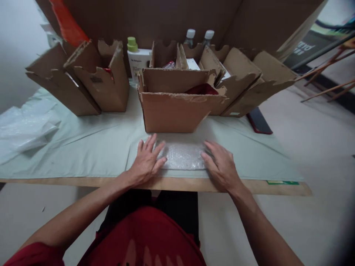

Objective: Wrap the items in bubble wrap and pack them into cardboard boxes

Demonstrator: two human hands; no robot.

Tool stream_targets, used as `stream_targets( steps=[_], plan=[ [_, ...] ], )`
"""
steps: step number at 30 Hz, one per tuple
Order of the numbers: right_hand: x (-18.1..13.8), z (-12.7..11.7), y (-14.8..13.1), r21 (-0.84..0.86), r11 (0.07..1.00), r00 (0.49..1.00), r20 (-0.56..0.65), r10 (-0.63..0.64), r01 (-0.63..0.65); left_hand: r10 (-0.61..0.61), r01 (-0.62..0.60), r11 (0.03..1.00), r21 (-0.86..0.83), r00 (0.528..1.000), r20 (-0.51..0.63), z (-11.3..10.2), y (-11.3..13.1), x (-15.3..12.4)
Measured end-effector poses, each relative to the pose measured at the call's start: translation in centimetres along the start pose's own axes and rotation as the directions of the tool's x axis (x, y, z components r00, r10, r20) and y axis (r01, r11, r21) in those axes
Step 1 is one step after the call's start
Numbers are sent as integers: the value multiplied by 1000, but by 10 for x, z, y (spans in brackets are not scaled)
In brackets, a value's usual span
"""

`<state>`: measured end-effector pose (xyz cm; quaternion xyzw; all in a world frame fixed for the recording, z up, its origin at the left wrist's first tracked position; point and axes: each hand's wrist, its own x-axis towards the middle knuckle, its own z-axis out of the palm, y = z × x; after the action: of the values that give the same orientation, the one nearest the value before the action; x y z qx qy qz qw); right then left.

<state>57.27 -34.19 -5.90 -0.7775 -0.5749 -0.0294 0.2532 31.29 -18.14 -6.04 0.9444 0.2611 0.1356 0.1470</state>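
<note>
Flanking one bubble-wrap piece [183, 156], two hands [146, 160] [222, 166]

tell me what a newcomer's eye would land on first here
Probably the bright orange-red item at the upper left, vivid against the brown cardboard. Next, likely the front cardboard box near the middle of the table, with dark red material inside. Just below it, shiny bubble wrap lies between the spread left hand and the right hand.

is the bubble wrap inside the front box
No, the bubble wrap lies on the cloth between the left hand and the right hand.
</note>
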Motion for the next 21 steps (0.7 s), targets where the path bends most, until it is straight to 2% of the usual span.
stream_targets(
  steps=[2, 3, 6, 10, 13, 16, 19, 21],
  plan=[
    [17, 0, -2, -4, 999, 997, 63, -49, 50, -62, 63, 998, 7, 995, -80, -12, -13, 1],
    [25, 2, -2, -15, 997, 991, 111, -69, 71, -92, 95, 995, 32, 993, -78, -20, -19, 1],
    [41, 11, 4, -48, 994, 978, 193, -83, 94, -172, 166, 980, 109, 984, 42, -38, -35, 4],
    [44, 19, 9, 6, 997, 982, 170, -77, 77, -206, 195, 976, 101, 972, 112, -46, -43, 12],
    [40, 10, -1, 83, 996, 986, 161, -52, 39, -202, 198, 979, 47, 971, 127, -45, -43, 20],
    [33, -10, -18, 207, 977, 980, 197, 15, -56, -193, 199, 979, -44, 974, 115, -47, -41, 19],
    [19, -28, -38, 356, 923, 979, 186, 83, -145, -207, 221, 963, -155, 973, 103, -58, -47, 2],
    [6, -29, -55, 454, 874, 976, 196, 93, -174, -249, 267, 923, -276, 963, 101, -68, -58, -12]
  ],
)
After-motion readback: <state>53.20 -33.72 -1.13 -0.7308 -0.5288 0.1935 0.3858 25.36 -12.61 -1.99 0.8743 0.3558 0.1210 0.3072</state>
